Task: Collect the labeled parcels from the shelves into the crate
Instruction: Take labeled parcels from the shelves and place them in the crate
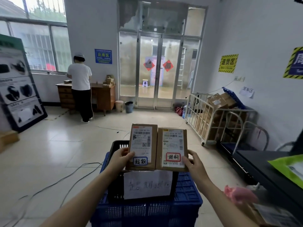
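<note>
— Tiled floor (pixel 65 145), white walls and glass doors (pixel 157 71) make up the room. What do we hold in the foreground?
— We hold two brown parcels upright, side by side, with their inner edges touching and their labels toward us. Our left hand (pixel 119 159) grips the left parcel (pixel 142 147) at its lower left edge, thumb across the front. Our right hand (pixel 194 163) grips the right parcel (pixel 172 149) at its lower right edge in the same way. The fingers of both hands are curled round cardboard.
— How do we tell the parcels apart?
— Each bears a white shipping label with barcodes. The left parcel carries a blue-framed sticker near its lower edge, the right a red-framed one.
— Where do they stand relative to the crate?
— In our view they overlap the black crate (pixel 117 145), whose far left corner shows beside the left parcel. A white paper sheet (pixel 147 184) with handwriting hangs on its near wall. The black crate sits in or on a blue crate (pixel 147 210); we cannot tell which.
— What lies farther off?
— At far left a person in a white shirt (pixel 80 77) stands at a wooden worktop (pixel 105 94) with small cartons on its right end. By the right wall a white wire cart (pixel 196 112) holds brown cartons. Cables (pixel 88 164) trail over the floor at left.
</note>
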Tool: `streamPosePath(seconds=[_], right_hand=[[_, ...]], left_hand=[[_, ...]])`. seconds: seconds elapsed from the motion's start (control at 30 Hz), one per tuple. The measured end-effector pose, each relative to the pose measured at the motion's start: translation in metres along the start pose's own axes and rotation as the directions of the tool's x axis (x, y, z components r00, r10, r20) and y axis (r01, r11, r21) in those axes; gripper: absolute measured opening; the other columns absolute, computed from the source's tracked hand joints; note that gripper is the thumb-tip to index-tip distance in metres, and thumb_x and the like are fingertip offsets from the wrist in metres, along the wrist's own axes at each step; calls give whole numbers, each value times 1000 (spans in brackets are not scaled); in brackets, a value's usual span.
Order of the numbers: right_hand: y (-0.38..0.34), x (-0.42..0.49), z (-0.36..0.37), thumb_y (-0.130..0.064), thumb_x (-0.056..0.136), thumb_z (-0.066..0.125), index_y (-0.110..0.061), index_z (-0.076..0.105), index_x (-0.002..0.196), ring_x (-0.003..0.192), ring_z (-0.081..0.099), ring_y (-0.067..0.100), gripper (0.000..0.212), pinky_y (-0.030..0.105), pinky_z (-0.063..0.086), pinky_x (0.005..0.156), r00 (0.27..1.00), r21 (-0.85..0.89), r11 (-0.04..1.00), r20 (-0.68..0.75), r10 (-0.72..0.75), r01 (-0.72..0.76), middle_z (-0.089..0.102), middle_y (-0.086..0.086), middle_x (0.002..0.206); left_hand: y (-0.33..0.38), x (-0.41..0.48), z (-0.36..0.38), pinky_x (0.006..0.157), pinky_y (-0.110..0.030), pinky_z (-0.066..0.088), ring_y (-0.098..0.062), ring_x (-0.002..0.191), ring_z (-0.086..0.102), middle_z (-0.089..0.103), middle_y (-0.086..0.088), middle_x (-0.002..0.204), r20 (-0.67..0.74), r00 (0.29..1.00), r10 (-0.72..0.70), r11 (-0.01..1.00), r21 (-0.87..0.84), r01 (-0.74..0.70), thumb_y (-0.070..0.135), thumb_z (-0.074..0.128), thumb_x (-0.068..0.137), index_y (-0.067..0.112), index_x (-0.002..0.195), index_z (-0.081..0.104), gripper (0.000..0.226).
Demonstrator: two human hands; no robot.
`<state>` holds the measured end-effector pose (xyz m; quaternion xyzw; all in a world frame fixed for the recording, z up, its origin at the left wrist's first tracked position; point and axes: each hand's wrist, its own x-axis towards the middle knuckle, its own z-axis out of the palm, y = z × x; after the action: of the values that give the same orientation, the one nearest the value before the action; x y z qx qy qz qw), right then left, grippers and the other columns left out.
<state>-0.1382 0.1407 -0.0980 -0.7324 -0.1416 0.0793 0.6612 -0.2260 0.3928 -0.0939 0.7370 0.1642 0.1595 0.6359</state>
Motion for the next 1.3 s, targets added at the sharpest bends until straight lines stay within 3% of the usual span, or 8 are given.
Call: streamPosePath(seconds=[0.23,0.5,0.7,0.83,0.97,1.13,1.2,1.3], right_hand=[[10,73,34,-22,92,53,-32,49,110,96,66,21,21,34,57,77,999,-13,1000,40,-5,6,64,7,111],[38,172,79,-19,94,50,-18,45,124,100,62,25,30,41,53,87,997,-74,994,20,76,-75,61,7,109],[71,223,96,-23,94,50,-15,41,133,96,63,21,40,43,51,91,986,-125,978,-42,162,-166,59,10,115],[96,249,95,-23,94,51,-15,40,135,95,62,18,43,37,53,87,971,-140,961,-50,233,-238,58,10,117],[124,277,92,-19,94,51,-15,37,136,94,62,20,45,30,53,77,942,-148,931,-47,332,-335,59,12,113],[169,316,89,-14,94,50,-13,37,136,82,59,9,44,19,47,58,902,-156,888,-49,430,-432,57,1,100],[190,334,87,-15,93,50,-12,39,135,85,60,10,44,21,49,62,877,-170,860,-62,477,-480,57,2,104],[221,359,85,-25,93,52,-12,40,136,94,62,17,46,34,54,78,843,-177,825,-81,532,-537,59,7,113]], left_hand=[[-23,71,-19,84,-39,56,-27,99,64,63,-14,111,-33,998,-61,997,-45,60,13,55,91,4,119,50,30],[-60,175,-44,85,-38,55,-27,103,62,60,-15,117,9,989,-149,989,5,149,15,56,91,3,126,46,38],[-89,240,-43,69,-24,54,-21,94,63,59,-11,112,79,970,-230,973,41,228,12,55,92,2,126,46,36],[-123,276,-31,66,-24,54,-15,84,63,61,-9,107,103,941,-322,947,31,321,9,55,91,-1,124,47,35],[-158,303,-14,83,-38,55,-23,91,63,59,-14,112,119,899,-422,906,39,421,6,56,90,-2,123,46,36],[-201,332,13,67,-26,54,-19,87,63,59,-13,110,119,849,-515,857,41,514,4,54,91,0,118,45,29],[-218,346,25,64,-24,53,-20,87,63,60,-12,110,111,831,-545,839,65,541,5,54,91,0,119,45,30],[-245,369,42,73,-31,55,-29,101,63,59,-18,120,87,797,-598,801,113,588,5,54,91,0,123,45,33]])
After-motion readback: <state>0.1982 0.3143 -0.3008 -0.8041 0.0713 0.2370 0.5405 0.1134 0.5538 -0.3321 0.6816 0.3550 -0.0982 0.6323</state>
